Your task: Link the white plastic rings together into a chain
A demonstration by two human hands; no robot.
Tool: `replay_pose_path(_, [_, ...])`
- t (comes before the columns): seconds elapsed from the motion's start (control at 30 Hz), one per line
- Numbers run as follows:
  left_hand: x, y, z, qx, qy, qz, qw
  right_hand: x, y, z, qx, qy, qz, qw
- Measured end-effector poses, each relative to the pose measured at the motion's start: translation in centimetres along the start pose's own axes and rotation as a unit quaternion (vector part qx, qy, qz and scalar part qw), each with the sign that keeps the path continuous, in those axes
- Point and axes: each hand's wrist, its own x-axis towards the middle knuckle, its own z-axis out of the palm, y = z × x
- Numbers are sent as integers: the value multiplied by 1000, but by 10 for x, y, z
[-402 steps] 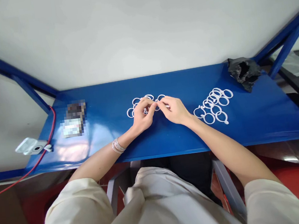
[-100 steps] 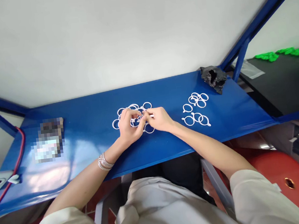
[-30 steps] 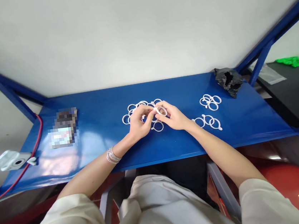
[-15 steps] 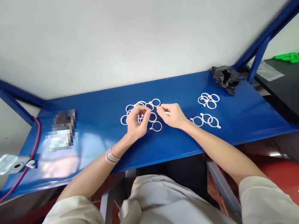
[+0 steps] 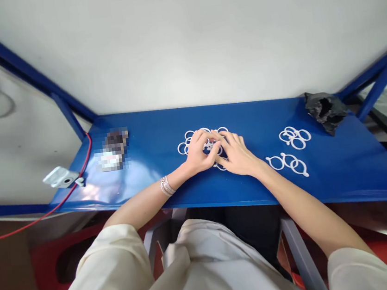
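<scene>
A cluster of thin white plastic rings (image 5: 182, 148), each with a small tab, lies on the blue table under my two hands. My left hand (image 5: 199, 153) curves over the cluster, thumb and index finger apart, with rings showing through the gap. From the right, my right hand (image 5: 239, 154) reaches over the same rings, its fingers stretched out and spread. The fingertips of both hands meet or overlap above the pile. I see no ring clearly held in either hand; my fingers cover part of the cluster.
On the right of the blue table (image 5: 163, 120) lie a group of overlapping white rings (image 5: 298, 143) and a linked row of rings (image 5: 277, 163). A crumpled black bag (image 5: 329, 111) sits at the back right. Leftward are a blurred-out object (image 5: 113, 149), a white device (image 5: 62, 177) and a red cable (image 5: 85, 162).
My hands have come together over the ring cluster. My right hand has opened from a pinch, and the fingers of my left hand have spread apart. The whole view has shifted.
</scene>
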Motion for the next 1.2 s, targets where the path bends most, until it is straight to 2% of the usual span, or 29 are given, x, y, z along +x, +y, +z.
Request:
replay_pose_path(0.13, [2,0,1,-18,-1,2,1000,-16,8,-25,-17,30,25,999])
replay_pose_path(0.3, [1,0,3,-26,-12,-13,999,-92,51,-56,-87,13,119,989])
replay_pose_path(0.4, [1,0,3,-29,-21,-13,999,-131,72,-57,-102,17,161,981])
replay_pose_path(0.5, [2,-1,3,-26,-24,-19,999,-141,78,-50,-71,23,171,982])
replay_pose_path(0.67, [2,-6,5,-8,-22,-21,999,-123,76,-42,-73,42,183,979])
replay_pose_path(0.77, [1,-7,5,-9,-19,-9,1000,-109,66,-46,-111,65,159,979])
replay_pose_path(0.83, [1,-5,4,-19,-18,0,1000,-95,52,-52,-92,94,128,983])
replay_pose_path(0.93, [2,-1,3,-56,-32,-14,998,-64,27,-59,49,98,77,991])
replay_pose_path(1.0, [2,0,4,-102,-44,-38,993,-39,14,-59,165,67,45,983])
replay_pose_path(1.1, [2,-4,8,-177,-53,-88,979,-3,7,-52,311,27,6,950])
replay_pose_path(1.2, [2,-12,12,-234,-46,-174,956,19,10,-39,418,5,9,908])
